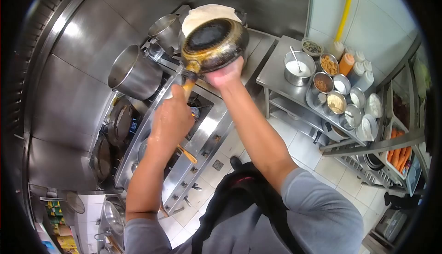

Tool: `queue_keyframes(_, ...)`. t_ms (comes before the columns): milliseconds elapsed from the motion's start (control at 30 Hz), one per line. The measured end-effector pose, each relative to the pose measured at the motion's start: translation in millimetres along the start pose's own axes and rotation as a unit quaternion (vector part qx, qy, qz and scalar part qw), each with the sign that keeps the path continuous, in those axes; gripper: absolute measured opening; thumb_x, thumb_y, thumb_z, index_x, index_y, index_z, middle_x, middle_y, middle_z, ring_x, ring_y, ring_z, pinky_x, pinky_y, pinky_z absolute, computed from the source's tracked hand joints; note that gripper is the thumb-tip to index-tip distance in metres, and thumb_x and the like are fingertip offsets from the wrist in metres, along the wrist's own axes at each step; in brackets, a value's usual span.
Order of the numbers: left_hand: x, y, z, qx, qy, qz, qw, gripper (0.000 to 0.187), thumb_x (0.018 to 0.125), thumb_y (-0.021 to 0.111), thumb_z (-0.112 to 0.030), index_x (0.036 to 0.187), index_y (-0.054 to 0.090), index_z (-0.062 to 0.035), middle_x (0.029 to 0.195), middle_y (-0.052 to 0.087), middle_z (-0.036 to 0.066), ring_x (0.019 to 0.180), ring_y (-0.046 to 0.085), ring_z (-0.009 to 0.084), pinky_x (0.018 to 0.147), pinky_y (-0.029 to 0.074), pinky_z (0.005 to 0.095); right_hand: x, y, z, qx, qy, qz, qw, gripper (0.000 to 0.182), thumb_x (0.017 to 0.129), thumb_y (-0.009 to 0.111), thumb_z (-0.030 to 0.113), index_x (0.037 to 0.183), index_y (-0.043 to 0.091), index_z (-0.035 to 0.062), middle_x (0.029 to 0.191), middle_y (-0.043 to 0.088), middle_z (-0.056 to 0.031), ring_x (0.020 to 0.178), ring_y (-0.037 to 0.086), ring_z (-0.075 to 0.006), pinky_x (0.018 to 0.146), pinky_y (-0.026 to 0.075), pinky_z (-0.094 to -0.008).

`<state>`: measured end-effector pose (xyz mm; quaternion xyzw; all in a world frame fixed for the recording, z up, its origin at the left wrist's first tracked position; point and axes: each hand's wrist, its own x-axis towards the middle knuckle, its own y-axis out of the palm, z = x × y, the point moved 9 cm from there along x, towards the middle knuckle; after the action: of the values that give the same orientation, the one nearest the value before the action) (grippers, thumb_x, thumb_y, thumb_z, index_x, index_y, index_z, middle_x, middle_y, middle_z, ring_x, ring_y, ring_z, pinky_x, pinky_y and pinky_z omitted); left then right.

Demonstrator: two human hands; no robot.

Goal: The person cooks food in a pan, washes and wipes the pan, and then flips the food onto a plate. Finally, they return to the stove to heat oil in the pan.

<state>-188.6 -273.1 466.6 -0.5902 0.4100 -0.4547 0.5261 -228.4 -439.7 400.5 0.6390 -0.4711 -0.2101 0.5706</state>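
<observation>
My left hand (172, 119) is closed round the handle of a frying pan (207, 40). The pan is turned over, its blackened, brown-stained underside facing up toward me. My right hand (225, 73) is at the pan's lower, open side, palm upward against or just under the rim. The pan hides its fingers and whatever lies between palm and pan. Beneath my hands is a steel gas stove (202, 132) with a burner (195, 112). Behind the pan shows a pale, flat, cloth-like thing (208, 14).
Left of the pan stand a large steel pot (136, 72) and a smaller one (165, 27). Dark pans (122, 122) rest on the far-left burners. A wooden handle (187, 155) sticks out over the stove front. On the right, a steel counter (276, 70) carries ingredient bowls (299, 72) and squeeze bottles (346, 64).
</observation>
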Motion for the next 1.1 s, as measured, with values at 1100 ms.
queue_keyframes(1100, 1, -14, 41, -0.063, 0.016, 0.037, 0.997, 0.021, 0.085, 0.055, -0.009, 0.103, 0.048, 0.001, 0.086, 0.06, 0.026, 0.084, 0.059, 0.0444, 0.076, 0.046, 0.0466, -9, -30, -35, 0.067, 0.024, -0.054, 0.996, 0.038, 0.094, 0.043, 0.033, 0.111, 0.062, 0.0049, 0.107, 0.067, -0.0116, 0.1, 0.063, -0.0269, 0.094, 0.048, -0.0439)
